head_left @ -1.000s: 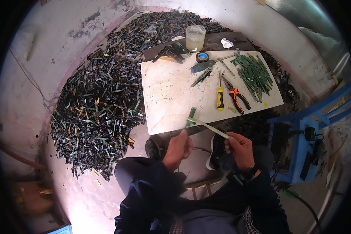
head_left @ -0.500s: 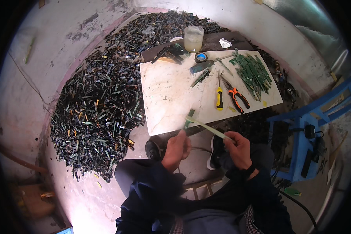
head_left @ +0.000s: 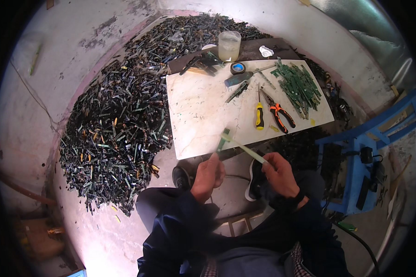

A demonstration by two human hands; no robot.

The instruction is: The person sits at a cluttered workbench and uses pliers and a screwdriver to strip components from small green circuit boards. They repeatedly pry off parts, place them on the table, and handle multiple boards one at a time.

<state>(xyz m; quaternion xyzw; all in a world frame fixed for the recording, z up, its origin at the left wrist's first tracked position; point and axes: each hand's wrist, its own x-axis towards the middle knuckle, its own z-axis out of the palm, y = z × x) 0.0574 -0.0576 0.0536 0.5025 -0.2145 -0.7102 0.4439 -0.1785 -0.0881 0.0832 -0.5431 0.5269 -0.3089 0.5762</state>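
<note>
The left hand (head_left: 208, 174) is curled closed around the lower end of a short green strip (head_left: 223, 142), which sticks up from the fist at a slight tilt, and the right hand (head_left: 278, 174) pinches the near end of a long pale green strip (head_left: 244, 148) between thumb and fingers, the other fingers loosely bent. The long strip slants up and to the left from the right hand until its far tip meets the top of the short strip, so the two pieces touch or cross just in front of the near edge of a pale board (head_left: 203, 111); whether they are joined there cannot be told. Both hands hang above the person's lap and shoes, close to the board. On the board lie a screwdriver with a yellow and black handle (head_left: 260, 115) and, just beside it, pliers with orange handles (head_left: 279, 113), and further right a heap of green strips (head_left: 300, 85). Near the far edge are a roll of blue tape (head_left: 238, 68) and a cloudy plastic cup (head_left: 229, 45). A big pile of dark scrap strips (head_left: 120, 124) spreads over the floor to the left of the board, and a blue frame (head_left: 363, 152) stands to the right
</note>
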